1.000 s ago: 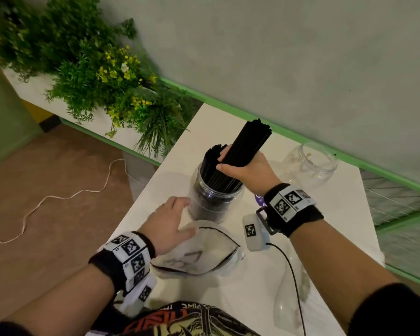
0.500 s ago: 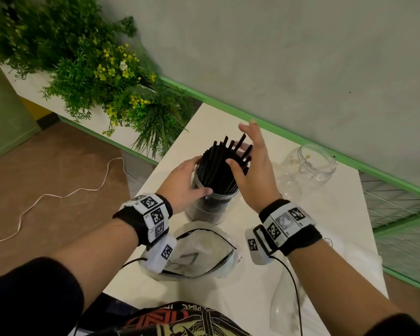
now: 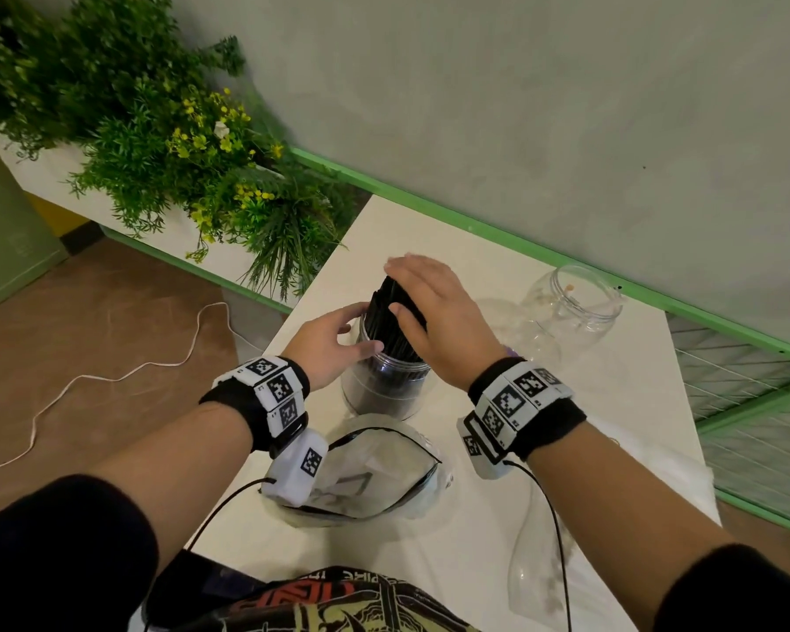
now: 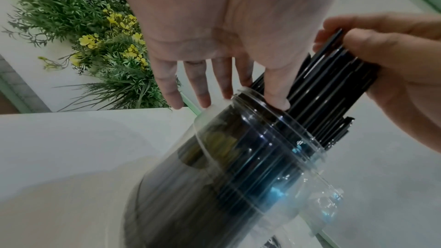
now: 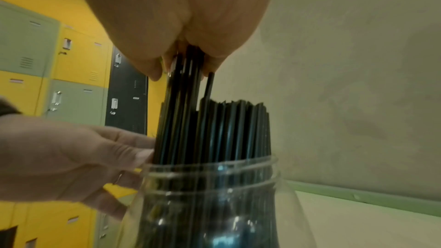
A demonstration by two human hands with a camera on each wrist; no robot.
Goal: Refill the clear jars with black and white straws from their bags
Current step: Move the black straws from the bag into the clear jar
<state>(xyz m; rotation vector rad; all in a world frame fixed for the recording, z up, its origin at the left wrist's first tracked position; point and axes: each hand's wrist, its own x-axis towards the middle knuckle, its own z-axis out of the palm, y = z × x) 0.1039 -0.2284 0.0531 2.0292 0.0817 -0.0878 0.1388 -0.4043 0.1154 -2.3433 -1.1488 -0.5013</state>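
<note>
A clear jar (image 3: 384, 390) packed with black straws (image 3: 386, 303) stands mid-table. My left hand (image 3: 329, 339) cups its neck, thumb in front and fingers behind the rim (image 4: 238, 101). My right hand (image 3: 443, 312) lies over the straw tops, with its thumb and fingers closed round the upper ends of a taller bunch (image 4: 334, 82). In the right wrist view that bunch (image 5: 183, 91) stands higher than the other straws (image 5: 238, 129) in the jar (image 5: 214, 195). An empty clear jar (image 3: 571, 307) lies tilted at the back right. No white straws show.
An emptied clear bag (image 3: 370, 476) with a black edge lies just in front of the jar. More clear plastic (image 3: 534, 563) lies at the front right. Green plants (image 3: 179, 143) flank the table on the left. A green rail (image 3: 521, 244) and the wall run behind.
My right hand lowered the straw bundle into the jar, let go, and now lies over the tops. My left hand left the bag and came up to the jar's neck.
</note>
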